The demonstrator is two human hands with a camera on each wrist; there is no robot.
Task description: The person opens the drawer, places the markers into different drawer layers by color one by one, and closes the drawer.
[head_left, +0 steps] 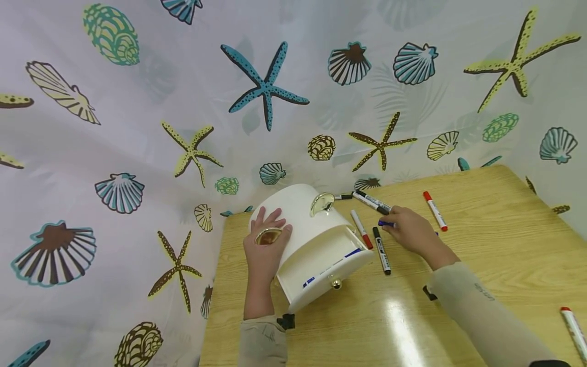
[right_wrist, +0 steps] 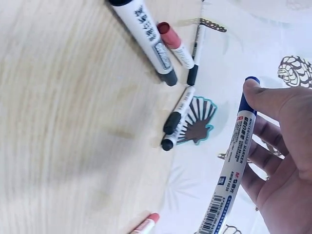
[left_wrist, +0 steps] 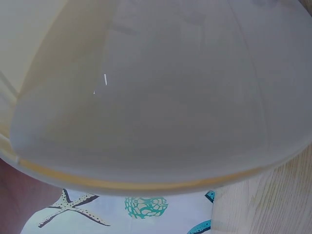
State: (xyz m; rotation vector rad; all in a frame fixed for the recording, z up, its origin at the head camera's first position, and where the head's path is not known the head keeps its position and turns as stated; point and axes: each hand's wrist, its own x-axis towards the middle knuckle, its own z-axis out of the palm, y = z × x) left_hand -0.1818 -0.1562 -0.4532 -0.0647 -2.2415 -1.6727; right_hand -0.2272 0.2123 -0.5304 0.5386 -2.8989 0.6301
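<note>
My right hand [head_left: 410, 232] pinches a blue-capped whiteboard marker [right_wrist: 234, 161] between thumb and fingers, above the wooden table. My left hand [head_left: 265, 255] rests on top of a rounded white drawer box [head_left: 298, 214], its fingers spread about a gold-rimmed oval [head_left: 268, 232]. The box's drawer [head_left: 316, 290] stands pulled out, with a gold knob [head_left: 337, 283] on its front. Inside it lie blue-and-white markers, partly hidden by the drawer front. The left wrist view is mostly filled by the box's smooth white surface [left_wrist: 185, 107].
Beside the drawer lie a red-capped marker [head_left: 360, 228] and a black-capped marker [head_left: 381, 251]. Black-and-white markers [head_left: 372, 201] lie near the back edge. Further right are two red-capped markers, one behind [head_left: 434, 211] and one in front [head_left: 574, 334]. A shell-patterned curtain [head_left: 293, 102] surrounds the table.
</note>
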